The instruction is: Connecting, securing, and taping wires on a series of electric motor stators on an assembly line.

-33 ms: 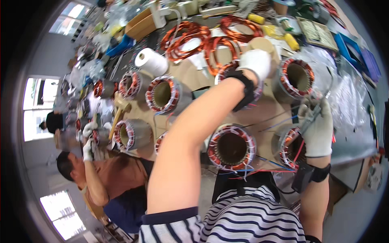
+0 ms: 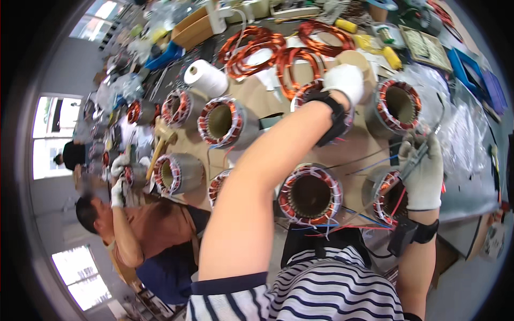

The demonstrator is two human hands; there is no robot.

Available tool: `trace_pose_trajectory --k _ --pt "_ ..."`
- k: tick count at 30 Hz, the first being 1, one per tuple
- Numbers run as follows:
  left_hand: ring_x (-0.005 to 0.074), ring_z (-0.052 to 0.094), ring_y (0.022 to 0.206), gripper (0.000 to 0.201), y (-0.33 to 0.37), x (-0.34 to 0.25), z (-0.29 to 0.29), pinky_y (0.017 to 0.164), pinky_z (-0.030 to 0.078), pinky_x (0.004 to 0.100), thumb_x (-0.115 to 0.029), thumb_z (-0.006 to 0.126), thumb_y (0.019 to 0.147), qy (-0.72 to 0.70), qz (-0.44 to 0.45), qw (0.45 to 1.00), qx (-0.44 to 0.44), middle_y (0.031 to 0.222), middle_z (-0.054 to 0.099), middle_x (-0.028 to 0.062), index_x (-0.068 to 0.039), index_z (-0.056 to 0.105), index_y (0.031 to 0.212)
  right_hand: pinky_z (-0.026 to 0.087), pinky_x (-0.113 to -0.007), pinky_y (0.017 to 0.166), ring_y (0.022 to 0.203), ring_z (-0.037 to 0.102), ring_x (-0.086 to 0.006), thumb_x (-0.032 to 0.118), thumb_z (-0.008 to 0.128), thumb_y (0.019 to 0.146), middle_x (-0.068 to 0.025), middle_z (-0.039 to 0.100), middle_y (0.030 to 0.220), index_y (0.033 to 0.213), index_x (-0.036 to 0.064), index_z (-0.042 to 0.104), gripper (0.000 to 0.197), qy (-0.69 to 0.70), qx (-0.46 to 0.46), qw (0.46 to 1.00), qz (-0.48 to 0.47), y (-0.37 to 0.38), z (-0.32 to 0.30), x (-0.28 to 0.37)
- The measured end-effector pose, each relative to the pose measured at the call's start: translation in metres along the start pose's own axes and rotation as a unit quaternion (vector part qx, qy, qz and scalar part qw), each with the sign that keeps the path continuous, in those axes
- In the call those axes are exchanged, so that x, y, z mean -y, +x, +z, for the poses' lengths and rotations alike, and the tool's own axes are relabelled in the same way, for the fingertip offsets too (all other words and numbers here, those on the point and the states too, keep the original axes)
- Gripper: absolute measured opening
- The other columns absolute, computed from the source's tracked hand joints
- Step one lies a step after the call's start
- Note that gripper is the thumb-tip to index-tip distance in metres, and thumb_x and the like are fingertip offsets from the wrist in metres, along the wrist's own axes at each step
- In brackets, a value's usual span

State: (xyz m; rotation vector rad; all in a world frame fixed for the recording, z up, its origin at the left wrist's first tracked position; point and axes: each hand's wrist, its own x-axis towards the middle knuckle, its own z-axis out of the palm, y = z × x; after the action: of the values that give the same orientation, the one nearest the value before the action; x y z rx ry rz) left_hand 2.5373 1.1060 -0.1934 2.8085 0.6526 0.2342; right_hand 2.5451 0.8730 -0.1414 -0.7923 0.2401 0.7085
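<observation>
My left hand [image 2: 344,84], in a white glove, reaches far across the table over a stator [image 2: 306,95] with copper windings. It is right against a tan cylinder [image 2: 353,62]; its fingers are hidden, so its grip is unclear. At the right, my gloved right hand [image 2: 425,174] is closed around a slim grey tool [image 2: 413,161], whose kind I cannot make out. Below that hand lies a stator [image 2: 384,198] with red and blue leads. Another stator [image 2: 397,104] stands upright beyond it, and one more [image 2: 310,193] is directly in front of me.
Copper wire coils [image 2: 251,51] and a white thread spool [image 2: 206,78] lie toward the back. A wooden mallet [image 2: 160,142] rests between stators on the left. Clear plastic bags [image 2: 463,134] spread at the right. A co-worker [image 2: 155,227] works at the left with gloved hands.
The view has shifted a little, so everything appears slightly farther right. Both hands keep their places against the things around them.
</observation>
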Motion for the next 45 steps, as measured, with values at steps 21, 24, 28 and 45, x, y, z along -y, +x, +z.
trace_pose_trajectory --k 21,24,28,45 --pt "0.035 0.062 0.082 0.024 -0.118 0.232 -0.104 0.078 0.048 0.0435 -0.025 0.057 0.079 0.114 -0.117 0.986 0.028 0.082 0.065 0.0193 -0.005 0.068 0.085 0.053 -0.036 0.071 0.078 0.059 -0.0231 0.03 0.056 0.089 -0.0142 0.06 0.089 0.09 0.0008 0.051 0.029 -0.051 -0.071 0.989 0.12 0.026 0.025 -0.075" --pt "0.0364 0.062 0.086 0.031 -0.115 0.235 -0.102 0.08 0.048 0.0439 -0.028 0.056 0.08 0.142 -0.196 0.97 0.022 0.089 0.064 0.0215 -0.001 0.064 0.095 0.052 -0.036 0.072 0.077 0.058 -0.0232 0.029 0.055 0.089 -0.014 0.059 0.09 0.091 0.0019 0.051 0.027 -0.034 -0.099 0.985 0.137 0.024 0.03 -0.085" --pt "0.036 0.059 0.096 0.035 -0.129 0.188 -0.123 0.084 0.046 0.0425 -0.023 0.059 0.08 0.143 -0.185 0.972 0.035 0.103 0.061 0.0221 -0.001 0.057 0.108 0.05 -0.035 0.072 0.076 0.058 -0.023 0.03 0.054 0.089 -0.0126 0.06 0.088 0.088 0.0036 0.052 0.026 -0.048 -0.12 0.981 0.142 0.029 0.026 -0.088" --pt "0.0409 0.048 0.111 0.046 -0.285 0.005 -0.045 0.092 0.042 0.0423 -0.016 0.056 0.08 -0.163 -0.177 0.97 0.001 0.121 0.047 0.0261 0.001 0.047 0.122 0.045 -0.038 0.085 0.096 0.056 -0.0274 0.024 0.049 0.092 -0.0192 0.057 0.108 0.079 0.0036 0.05 0.025 0.05 -0.058 0.985 0.153 0.022 0.002 -0.11"
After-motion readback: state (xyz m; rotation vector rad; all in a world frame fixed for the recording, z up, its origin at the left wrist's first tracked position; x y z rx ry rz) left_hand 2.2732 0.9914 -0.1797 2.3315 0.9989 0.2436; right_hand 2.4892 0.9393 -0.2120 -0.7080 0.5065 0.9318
